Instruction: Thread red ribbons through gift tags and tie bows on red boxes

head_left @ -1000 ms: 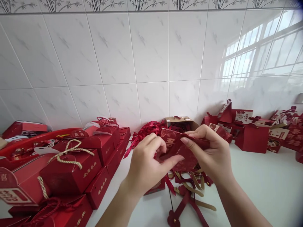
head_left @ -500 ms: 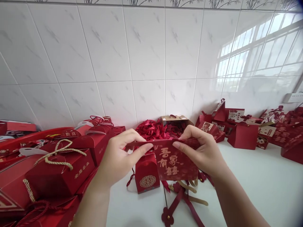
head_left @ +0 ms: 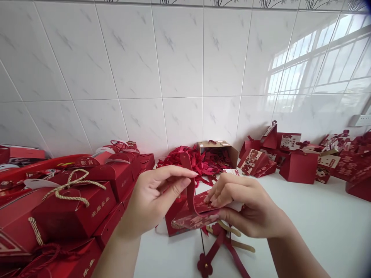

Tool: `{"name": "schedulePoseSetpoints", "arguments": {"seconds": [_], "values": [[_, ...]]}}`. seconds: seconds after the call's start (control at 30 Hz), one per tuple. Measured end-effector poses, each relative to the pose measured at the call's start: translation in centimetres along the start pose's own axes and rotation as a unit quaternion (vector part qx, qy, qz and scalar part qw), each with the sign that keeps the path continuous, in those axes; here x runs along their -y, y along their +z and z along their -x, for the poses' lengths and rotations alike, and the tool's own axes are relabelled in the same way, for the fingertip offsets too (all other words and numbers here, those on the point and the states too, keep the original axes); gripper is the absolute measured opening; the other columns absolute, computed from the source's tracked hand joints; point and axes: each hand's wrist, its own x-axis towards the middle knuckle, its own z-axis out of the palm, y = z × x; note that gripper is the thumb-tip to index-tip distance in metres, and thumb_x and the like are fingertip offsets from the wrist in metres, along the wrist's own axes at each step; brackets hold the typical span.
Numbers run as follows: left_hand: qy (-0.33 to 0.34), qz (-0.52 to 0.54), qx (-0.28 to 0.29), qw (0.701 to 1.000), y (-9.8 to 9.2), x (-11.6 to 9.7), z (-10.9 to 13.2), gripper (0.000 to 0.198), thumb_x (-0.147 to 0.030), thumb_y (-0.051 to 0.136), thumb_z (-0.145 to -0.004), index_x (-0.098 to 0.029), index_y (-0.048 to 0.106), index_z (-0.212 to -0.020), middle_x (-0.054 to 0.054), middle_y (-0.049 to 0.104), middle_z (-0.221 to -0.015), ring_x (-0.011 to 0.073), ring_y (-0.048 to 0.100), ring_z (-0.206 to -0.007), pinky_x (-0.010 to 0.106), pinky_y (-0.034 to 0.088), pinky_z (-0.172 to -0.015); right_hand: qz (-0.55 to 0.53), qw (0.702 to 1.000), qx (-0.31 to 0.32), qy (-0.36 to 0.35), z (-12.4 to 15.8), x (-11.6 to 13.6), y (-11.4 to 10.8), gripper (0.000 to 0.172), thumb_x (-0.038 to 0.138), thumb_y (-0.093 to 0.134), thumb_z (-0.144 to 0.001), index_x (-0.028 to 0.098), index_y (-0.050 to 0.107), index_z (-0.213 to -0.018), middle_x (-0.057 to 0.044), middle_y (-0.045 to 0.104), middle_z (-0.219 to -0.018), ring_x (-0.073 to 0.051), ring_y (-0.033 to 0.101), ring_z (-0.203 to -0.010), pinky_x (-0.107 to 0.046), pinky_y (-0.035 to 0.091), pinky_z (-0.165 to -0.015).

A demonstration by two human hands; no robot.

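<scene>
A small red gift box (head_left: 193, 221) with pale lettering lies tilted between my hands, above the table. My right hand (head_left: 246, 204) is closed on its right end, the thumb below and the fingers bent over the top. A dark red strap (head_left: 190, 196) curves up from the box. Near its upper part, my left hand (head_left: 164, 195) pinches the strap between thumb and fingertips. Partly hidden behind the held box, another red box (head_left: 172, 227) stands on the table. Just below lie several loose straps, one with a flower-shaped end (head_left: 205, 265).
Stacked red boxes (head_left: 75, 212), some with rope bows, fill the left side beside a red tray (head_left: 58, 161). At the back are a heap of red ribbons (head_left: 171, 158) and an open cardboard box (head_left: 233, 152) of straps. More red boxes (head_left: 298, 166) stand right, by the tiled wall (head_left: 182, 65).
The held box has tipped from its lettered face toward me to a flatter tilt. My left hand has moved from its top edge to the strap; my right hand now grips its right end.
</scene>
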Motion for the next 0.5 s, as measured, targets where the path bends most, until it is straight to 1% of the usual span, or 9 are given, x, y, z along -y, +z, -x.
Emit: {"name": "schedulePoseSetpoints", "arguments": {"seconds": [0.1,0.13,0.2,0.27,0.3,0.37,0.43,0.5], "values": [[0.008,-0.008,0.044,0.999,-0.3,0.1,0.1,0.029,-0.011,0.057,-0.090,-0.030,0.074,-0.102,0.000,0.072,-0.083,0.0094,0.063,-0.066,0.018,0.051,-0.057,0.004,1.000,-0.005,0.000,0.1,0.0,-0.1,0.013,0.010,0.060,-0.086,0.021,0.053,-0.083,-0.004,0.061,-0.077,-0.016,0.064,-0.073,-0.027,0.054,-0.061],[0.017,-0.003,0.059,0.998,-0.3,0.2,0.1,0.032,-0.008,0.057,-0.088,-0.031,0.075,-0.102,0.001,0.072,-0.087,0.0106,0.065,-0.072,0.019,0.053,-0.061,0.004,1.000,-0.006,0.000,0.1,0.0,-0.1,0.013,0.010,0.060,-0.086,0.021,0.054,-0.083,-0.004,0.061,-0.077,-0.016,0.064,-0.073,-0.027,0.054,-0.061],[0.039,0.004,0.071,0.997,-0.2,0.2,0.1,0.033,-0.004,0.061,-0.084,-0.031,0.077,-0.094,0.003,0.068,-0.096,0.0130,0.066,-0.081,0.022,0.055,-0.067,0.002,1.000,-0.007,-0.004,0.1,0.0,-0.2,0.013,0.010,0.061,-0.086,0.020,0.054,-0.083,-0.004,0.062,-0.077,-0.017,0.065,-0.074,-0.027,0.055,-0.061],[0.046,0.013,0.060,0.997,0.0,0.0,0.2,0.032,-0.003,0.065,-0.080,-0.031,0.079,-0.087,0.005,0.065,-0.104,0.0156,0.067,-0.090,0.024,0.057,-0.072,-0.002,1.000,-0.006,-0.004,0.1,0.1,-0.3,0.012,0.010,0.061,-0.086,0.020,0.055,-0.083,-0.004,0.063,-0.077,-0.017,0.066,-0.075,-0.027,0.055,-0.062],[0.038,0.023,0.056,0.997,0.1,-0.2,0.2,0.031,-0.004,0.066,-0.080,-0.031,0.079,-0.087,0.005,0.065,-0.104,0.0167,0.067,-0.092,0.025,0.058,-0.073,-0.004,1.000,-0.008,-0.002,0.0,0.1,-0.4,0.012,0.010,0.061,-0.086,0.020,0.055,-0.084,-0.004,0.063,-0.076,-0.017,0.066,-0.075,-0.027,0.056,-0.062],[0.004,0.058,0.052,0.997,0.4,-0.8,0.4,0.030,-0.006,0.064,-0.082,-0.031,0.079,-0.090,0.004,0.069,-0.095,0.0161,0.069,-0.086,0.024,0.059,-0.070,-0.009,1.000,-0.013,0.001,0.1,0.2,-0.7,0.012,0.009,0.062,-0.086,0.020,0.056,-0.085,-0.004,0.064,-0.076,-0.017,0.066,-0.075,-0.028,0.056,-0.062],[-0.027,0.084,0.040,0.995,0.7,-1.3,0.7,0.029,-0.007,0.063,-0.083,-0.030,0.078,-0.091,0.001,0.071,-0.080,0.0119,0.068,-0.070,0.018,0.057,-0.060,-0.011,1.000,-0.019,0.004,0.1,0.2,-0.9,0.014,0.007,0.062,-0.084,0.020,0.057,-0.086,-0.004,0.064,-0.077,-0.017,0.066,-0.076,-0.028,0.057,-0.063],[-0.038,0.088,0.012,0.995,1.1,-1.7,0.9,0.029,-0.005,0.064,-0.082,-0.029,0.077,-0.088,-0.002,0.072,-0.076,0.0087,0.067,-0.065,0.013,0.055,-0.057,-0.009,1.000,-0.023,0.004,0.1,0.3,-1.0,0.015,0.006,0.062,-0.084,0.020,0.057,-0.086,-0.004,0.064,-0.078,-0.017,0.067,-0.076,-0.028,0.057,-0.063]]}}
